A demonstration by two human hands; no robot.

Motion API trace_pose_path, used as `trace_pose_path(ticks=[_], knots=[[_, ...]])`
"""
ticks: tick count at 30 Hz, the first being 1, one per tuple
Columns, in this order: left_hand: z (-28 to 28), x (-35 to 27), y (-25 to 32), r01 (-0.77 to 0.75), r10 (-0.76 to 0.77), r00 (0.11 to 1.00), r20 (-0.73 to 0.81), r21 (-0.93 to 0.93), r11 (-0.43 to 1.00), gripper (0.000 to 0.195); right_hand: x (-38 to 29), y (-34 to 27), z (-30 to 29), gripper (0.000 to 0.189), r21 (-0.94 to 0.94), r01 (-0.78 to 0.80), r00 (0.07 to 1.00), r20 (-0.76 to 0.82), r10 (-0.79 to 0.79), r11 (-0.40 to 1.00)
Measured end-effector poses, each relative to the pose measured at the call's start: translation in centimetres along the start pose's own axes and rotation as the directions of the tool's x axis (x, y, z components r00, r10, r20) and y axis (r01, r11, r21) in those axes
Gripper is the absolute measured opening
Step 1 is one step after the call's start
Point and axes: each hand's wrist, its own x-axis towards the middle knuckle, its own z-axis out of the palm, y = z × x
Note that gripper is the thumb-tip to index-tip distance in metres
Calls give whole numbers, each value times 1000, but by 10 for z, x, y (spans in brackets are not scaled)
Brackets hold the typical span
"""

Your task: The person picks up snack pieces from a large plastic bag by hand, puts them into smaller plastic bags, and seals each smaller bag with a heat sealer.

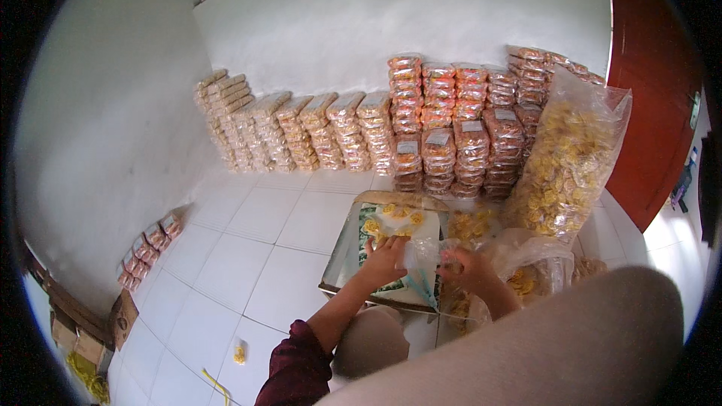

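Observation:
Over a low board (341,259) on the tiled floor, my left hand (386,262) reaches in with its fingers spread towards several yellow, round snack pieces (400,212). Beside it, at the board's right edge, my right hand (465,268) has bent fingers next to a thin clear plastic bag (423,254) that lies between the two hands. The fingertips of both hands are blurred, so their hold on the bag is unclear. Pale blue strips (420,287) lie under the bag. An opened clear sack (522,279) with yellow pieces stands close to my right forearm.
A tall clear sack of yellow snacks (564,175) leans behind the right hand. Stacked packs (321,129) and reddish-brown packs (471,152) line the wall. Small packs (146,251) stand at the left wall. A small yellow packet (240,353) lies on the floor. A knee is at lower right.

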Motion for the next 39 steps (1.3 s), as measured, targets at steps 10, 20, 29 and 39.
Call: trace_pose_path(ticks=[10,20,29,39], knots=[[-99,58,105,-262,442,672,-594,367,892,78,-29,16,-38,28,664,245,932,-362,17,707],[-30,61,136,-195,146,973,-178,-974,112,57,-40,12,-42,23,723,396,870,-493,21,566],[-12,74,120,223,-57,955,291,-832,-508,48,-23,21,-48,19,-253,324,796,-448,-407,912],[39,93,73,278,-28,930,367,-750,-601,46,-26,4,-40,30,66,160,962,-235,-141,985]])
